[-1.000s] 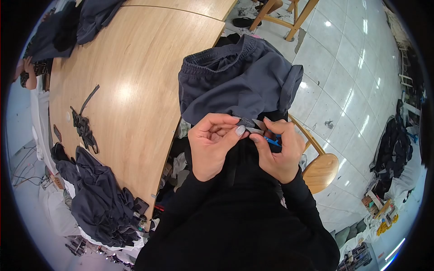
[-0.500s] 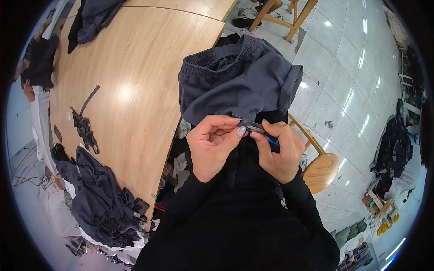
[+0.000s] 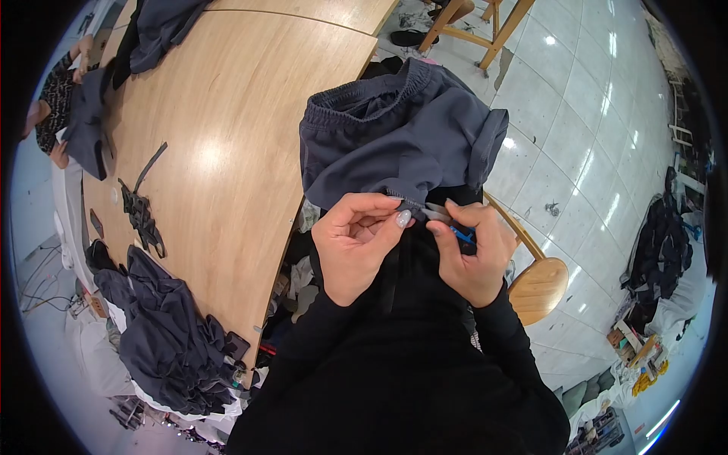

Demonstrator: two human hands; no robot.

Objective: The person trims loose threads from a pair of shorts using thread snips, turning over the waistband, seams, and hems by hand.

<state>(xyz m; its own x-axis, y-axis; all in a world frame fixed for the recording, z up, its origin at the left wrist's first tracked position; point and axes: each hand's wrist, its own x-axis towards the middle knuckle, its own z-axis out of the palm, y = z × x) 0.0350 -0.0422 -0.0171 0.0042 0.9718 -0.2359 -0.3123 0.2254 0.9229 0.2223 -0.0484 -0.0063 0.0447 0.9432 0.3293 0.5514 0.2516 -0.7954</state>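
Dark grey shorts (image 3: 379,155) with a gathered elastic waistband lie across my lap, reaching beside the table edge. My left hand (image 3: 350,246) pinches the near hem between thumb and fingertips. In my right hand (image 3: 479,246) is a small pair of thread snips (image 3: 462,236) with a blue part. Its metal blades point left at the pinched hem, and they look slightly parted. The fingers hide much of the tool. Whether a blade touches cloth or thread, I cannot tell.
The wooden table (image 3: 250,98) on the left bears a black strap bundle (image 3: 139,216) and a heap of dark garments (image 3: 167,334). A wooden stool (image 3: 540,288) stands at my right on the tiled floor (image 3: 569,174). At far left, a co-worker handles a dark garment (image 3: 89,125).
My right hand has shifted slightly right, and more of the snips and their blades shows. My left hand stays on the hem. The co-worker's dark garment has moved right, over the table edge.
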